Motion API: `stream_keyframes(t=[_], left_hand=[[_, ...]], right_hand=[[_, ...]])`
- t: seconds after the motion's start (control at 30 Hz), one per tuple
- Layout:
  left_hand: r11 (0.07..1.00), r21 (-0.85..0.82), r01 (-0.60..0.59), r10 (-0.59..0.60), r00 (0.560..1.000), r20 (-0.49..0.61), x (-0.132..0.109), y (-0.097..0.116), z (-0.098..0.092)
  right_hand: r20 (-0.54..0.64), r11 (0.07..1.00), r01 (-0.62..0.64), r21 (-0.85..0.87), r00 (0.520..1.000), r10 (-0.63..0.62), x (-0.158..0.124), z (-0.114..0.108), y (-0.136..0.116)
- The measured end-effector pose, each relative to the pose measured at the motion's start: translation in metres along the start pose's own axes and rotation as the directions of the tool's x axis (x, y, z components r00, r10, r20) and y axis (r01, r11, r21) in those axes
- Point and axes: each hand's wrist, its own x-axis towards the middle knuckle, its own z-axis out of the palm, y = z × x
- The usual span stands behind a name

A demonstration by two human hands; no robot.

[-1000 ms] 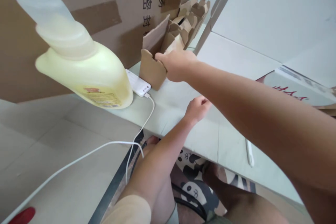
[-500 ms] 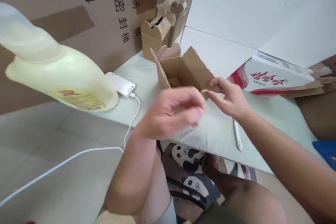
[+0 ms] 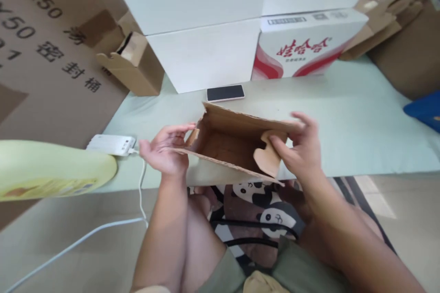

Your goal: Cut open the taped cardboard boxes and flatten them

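An open cardboard box (image 3: 227, 149) is tilted toward me over the table's front edge, its inside bare. At its left end, my left hand (image 3: 168, 151) is turned palm up, its fingers curled against a small end flap and its thumb held away from the box. The right end is gripped by my right hand (image 3: 304, 149), thumb on the notched flap (image 3: 268, 155) and the other fingers around the outside. The undersides of both hands' grips are partly hidden.
A phone (image 3: 225, 93) lies behind the box on the table (image 3: 357, 119). Left are a white power bank (image 3: 112, 144) with a cable and a yellow bottle (image 3: 58, 169). Folded boxes (image 3: 142, 66), white panels (image 3: 206, 55) and a red-and-white carton (image 3: 302, 48) stand at the back.
My left hand has come from in front of the box to its left end. My right hand has moved onto the right end flap. The box has turned and tilted toward me; the view swung right.
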Motion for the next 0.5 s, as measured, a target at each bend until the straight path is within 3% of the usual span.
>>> stream_keyframes(t=[0.13, 0.27, 0.33, 0.43, 0.5], left_hand=[[0.98, 0.125, -0.156, 0.144, 0.985, 0.1, -0.009, -0.014, 0.006], [0.917, 0.332, -0.222, 0.225, 0.974, 0.028, -0.007, -0.029, 0.011], [0.859, 0.435, -0.269, 0.263, 0.962, 0.076, -0.003, -0.029, 0.013], [0.854, 0.46, -0.243, 0.155, 0.963, 0.221, 0.004, -0.025, 0.012], [0.891, 0.433, -0.136, 0.042, 0.975, 0.219, 0.011, -0.023, 0.01]], right_hand=[[0.17, 0.993, 0.117, 0.001, 0.979, -0.115, -0.002, -0.016, 0.007], [0.271, 0.95, 0.259, 0.177, 0.915, -0.3, -0.013, -0.028, 0.016], [0.278, 0.941, 0.261, 0.218, 0.907, -0.316, -0.017, -0.031, 0.021], [0.193, 0.946, 0.194, 0.258, 0.949, -0.247, -0.02, -0.031, 0.032], [0.141, 0.958, 0.071, 0.277, 0.984, -0.113, -0.019, -0.027, 0.042]])
